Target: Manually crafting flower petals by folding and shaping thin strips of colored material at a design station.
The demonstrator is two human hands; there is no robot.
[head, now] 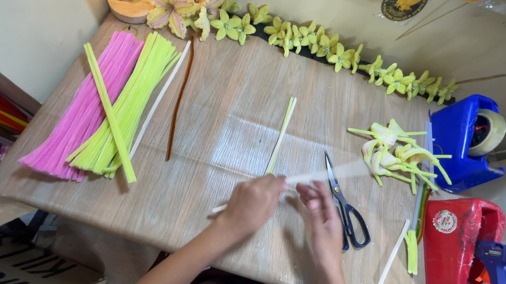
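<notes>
Hands meet over the tabletop (217, 126): left hand (253, 201) and right hand (320, 215) each have fingers pinched shut on a white pipe cleaner (318, 175), black scissors (344, 201) just beside

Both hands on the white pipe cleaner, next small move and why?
Probably a bend or twist: the left hand and right hand pinch one white fuzzy pipe cleaner between them, lifted off the wooden table, while the black-handled scissors lie untouched beside it.

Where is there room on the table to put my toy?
Bare wood lies between the brown stem and the pale stems, and behind the scissors below the flower garland. It is crowded around the tape dispenser and glue gun.
</notes>
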